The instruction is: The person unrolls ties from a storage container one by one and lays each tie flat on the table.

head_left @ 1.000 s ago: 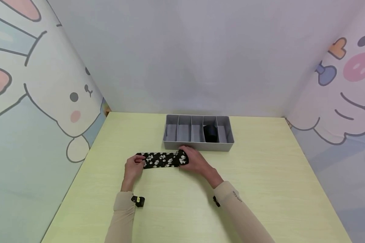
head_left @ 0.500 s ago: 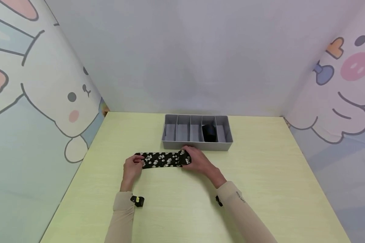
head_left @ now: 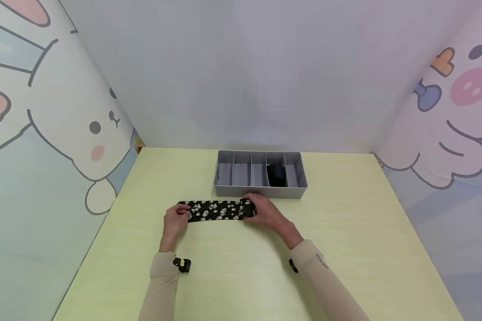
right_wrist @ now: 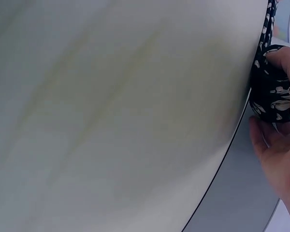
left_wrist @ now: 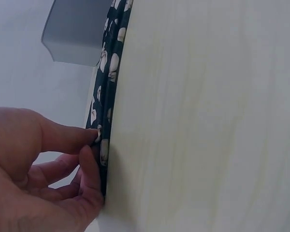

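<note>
A black cloth strip with a white pattern (head_left: 213,210) lies flat across the table (head_left: 241,267). Its exact kind is not clear. At its left end my left hand (head_left: 176,221) pinches the cloth between thumb and fingers; the left wrist view shows layered folded edges (left_wrist: 106,92) there. The strip's right end is wound into a thick roll (head_left: 247,208), and my right hand (head_left: 267,213) grips this roll, thumb on one side and fingers on the other. In the right wrist view the roll (right_wrist: 275,89) touches the flat part of the cloth.
Just behind the cloth stands a grey box with several compartments (head_left: 261,191). A black rolled item (head_left: 277,174) sits in its second compartment from the right. Printed cloth walls (head_left: 241,89) enclose the table at the back and sides.
My right hand has moved slightly to the right with the roll, and the flat length of cloth has grown longer. The left hand keeps its place at the left end.
</note>
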`<action>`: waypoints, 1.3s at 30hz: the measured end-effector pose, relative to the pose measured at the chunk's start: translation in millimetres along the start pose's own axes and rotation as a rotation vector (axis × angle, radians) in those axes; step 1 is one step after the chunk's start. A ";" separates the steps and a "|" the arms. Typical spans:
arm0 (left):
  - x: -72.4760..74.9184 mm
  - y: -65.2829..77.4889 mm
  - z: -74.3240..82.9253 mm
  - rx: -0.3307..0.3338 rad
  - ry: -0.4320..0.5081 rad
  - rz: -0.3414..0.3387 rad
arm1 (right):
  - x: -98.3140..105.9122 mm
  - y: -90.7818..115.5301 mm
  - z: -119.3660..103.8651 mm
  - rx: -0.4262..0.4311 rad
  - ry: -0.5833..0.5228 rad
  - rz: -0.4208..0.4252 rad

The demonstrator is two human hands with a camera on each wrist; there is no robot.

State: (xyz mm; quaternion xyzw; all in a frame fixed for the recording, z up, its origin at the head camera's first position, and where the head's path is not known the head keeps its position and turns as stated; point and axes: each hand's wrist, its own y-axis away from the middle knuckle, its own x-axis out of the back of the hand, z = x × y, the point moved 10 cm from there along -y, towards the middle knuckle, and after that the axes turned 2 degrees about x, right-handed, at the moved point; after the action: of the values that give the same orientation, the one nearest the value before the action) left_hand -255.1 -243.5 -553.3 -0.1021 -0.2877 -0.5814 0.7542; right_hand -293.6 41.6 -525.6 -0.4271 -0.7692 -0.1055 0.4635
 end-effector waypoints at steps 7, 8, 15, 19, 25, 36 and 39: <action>-0.4 -0.4 -0.2 0.011 -0.004 -0.003 | 0.9 2.8 4.0 -0.016 -0.042 -0.015; -0.5 -0.7 -0.3 0.011 -0.004 -0.001 | 0.8 3.3 5.1 -0.022 -0.043 -0.018; -0.1 -0.7 1.2 -0.002 -0.002 0.005 | 2.5 4.4 8.1 -0.029 -0.028 -0.033; -0.2 -1.0 0.7 -0.001 -0.006 0.007 | 4.4 4.9 8.2 -0.015 -0.028 -0.040; -0.8 -1.6 0.7 -0.002 -0.008 0.009 | 5.8 7.8 13.5 -0.028 -0.019 -0.061; -0.5 -0.8 2.3 -0.008 -0.007 0.006 | 11.0 14.9 24.1 -0.069 0.013 -0.100; -0.7 -0.9 1.4 -0.005 -0.008 0.004 | 11.7 17.1 27.6 -0.086 0.015 -0.115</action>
State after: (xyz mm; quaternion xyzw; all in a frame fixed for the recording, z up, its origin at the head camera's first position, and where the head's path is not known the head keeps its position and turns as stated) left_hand -256.5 -242.5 -552.7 -0.1071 -0.2890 -0.5801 0.7540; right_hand -300.3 74.0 -535.3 -0.4008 -0.7838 -0.1679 0.4436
